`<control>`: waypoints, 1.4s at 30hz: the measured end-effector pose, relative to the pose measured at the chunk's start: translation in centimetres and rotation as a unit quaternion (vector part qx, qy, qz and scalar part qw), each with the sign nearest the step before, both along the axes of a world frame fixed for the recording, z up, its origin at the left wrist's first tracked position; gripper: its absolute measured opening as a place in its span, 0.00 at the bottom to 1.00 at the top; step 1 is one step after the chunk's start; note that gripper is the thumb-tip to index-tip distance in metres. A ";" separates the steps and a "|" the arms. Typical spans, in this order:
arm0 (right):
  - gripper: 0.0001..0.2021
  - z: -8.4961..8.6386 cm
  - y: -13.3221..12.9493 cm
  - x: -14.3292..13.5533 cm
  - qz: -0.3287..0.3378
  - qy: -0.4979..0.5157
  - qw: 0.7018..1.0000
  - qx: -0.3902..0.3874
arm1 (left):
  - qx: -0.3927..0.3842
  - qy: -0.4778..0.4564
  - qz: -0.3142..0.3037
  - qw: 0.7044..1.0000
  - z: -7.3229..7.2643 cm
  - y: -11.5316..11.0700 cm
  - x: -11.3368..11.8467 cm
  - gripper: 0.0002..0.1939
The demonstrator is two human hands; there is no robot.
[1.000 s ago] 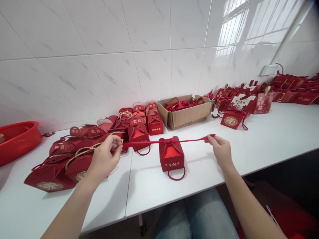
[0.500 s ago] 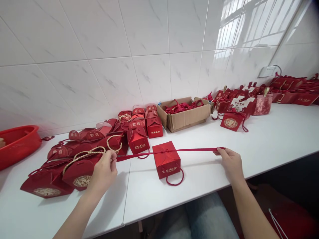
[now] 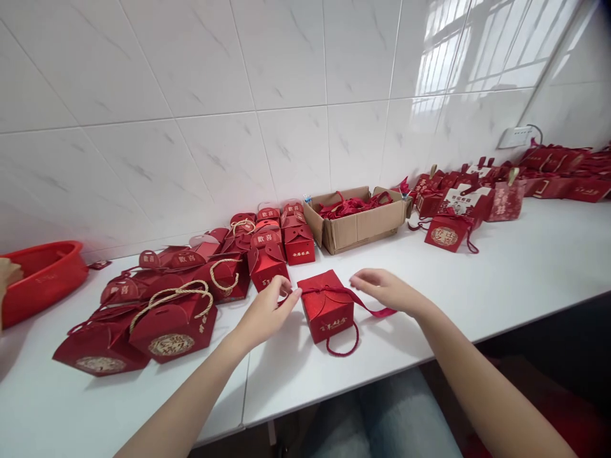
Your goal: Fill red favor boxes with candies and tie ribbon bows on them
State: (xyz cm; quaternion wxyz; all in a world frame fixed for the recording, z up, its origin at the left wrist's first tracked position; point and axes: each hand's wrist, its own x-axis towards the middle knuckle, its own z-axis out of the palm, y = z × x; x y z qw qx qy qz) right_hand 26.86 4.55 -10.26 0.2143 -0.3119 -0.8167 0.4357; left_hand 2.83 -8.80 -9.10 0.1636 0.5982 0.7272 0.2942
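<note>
Box (image 3: pixel 328 310) sits on table (image 3: pixel 286 375), ribbon (image 3: pixel 376 312) across top. Left hand (image 3: pixel 267 313) beside it, half-curled, grip unclear; right hand (image 3: pixel 391 294) loosely cupped, apparently empty. Advisable: keep ribbon flat, draw ends evenly, avoid crushing box.

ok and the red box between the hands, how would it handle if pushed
The red box would probably slide rather than roll, being flat-sided. Its folded flaps suggest thin card, likely light and easily dented.
</note>
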 end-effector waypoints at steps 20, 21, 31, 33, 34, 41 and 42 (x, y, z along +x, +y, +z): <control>0.18 2.3 -0.4 -1.2 0.174 0.185 0.929 -0.269 | 0.134 -0.021 -0.063 0.989 1.8 2.0 4.2 0.12; 0.18 2.4 -0.5 -1.4 0.169 0.187 0.930 -0.267 | 0.135 -0.040 -0.066 0.988 2.2 2.2 4.7 0.11; 0.19 2.2 -1.1 -2.9 0.116 0.109 0.965 -0.207 | 0.236 -0.009 -0.027 0.971 2.7 3.4 5.2 0.03; 0.18 2.0 -1.4 -3.4 0.127 0.110 0.968 -0.187 | 0.251 0.012 -0.025 0.968 2.7 3.3 5.1 0.03; 0.18 1.9 -1.5 -3.6 0.117 0.112 0.971 -0.173 | 0.257 0.013 -0.025 0.966 2.7 3.2 4.9 0.03; 0.21 1.2 -2.2 -3.9 0.075 0.151 0.967 -0.189 | 0.092 -0.054 0.027 0.994 -0.3 1.9 1.1 0.16; 0.22 1.2 -2.2 -3.9 0.084 0.147 0.965 -0.202 | 0.063 -0.052 0.027 0.996 -1.0 1.6 0.6 0.18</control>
